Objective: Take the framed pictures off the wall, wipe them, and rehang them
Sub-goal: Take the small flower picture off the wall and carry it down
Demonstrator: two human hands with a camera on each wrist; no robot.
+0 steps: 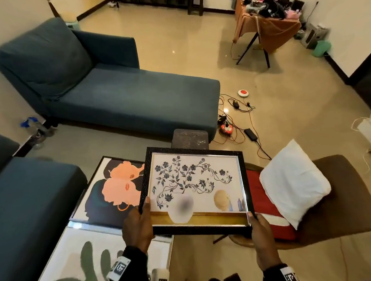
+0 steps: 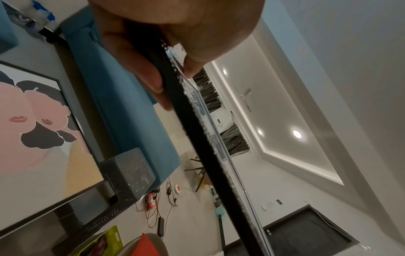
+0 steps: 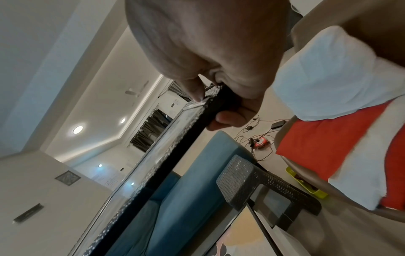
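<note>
Nearest the camera, the left hand [image 1: 137,228] and right hand [image 1: 261,230] gripped the near corners of the floral picture [image 1: 195,188], thumbs on its face and fingers [image 2: 140,69] curled beneath. It was held nearly flat above the desk [image 1: 166,250], where two other pictures [image 1: 108,190] lay. All three seemed off the wall; whether any were wiped cannot be told, and rehanging remained.

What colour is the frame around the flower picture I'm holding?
Black, textured, with a thin silver inner edge; the frame shows best in the head view.
</note>
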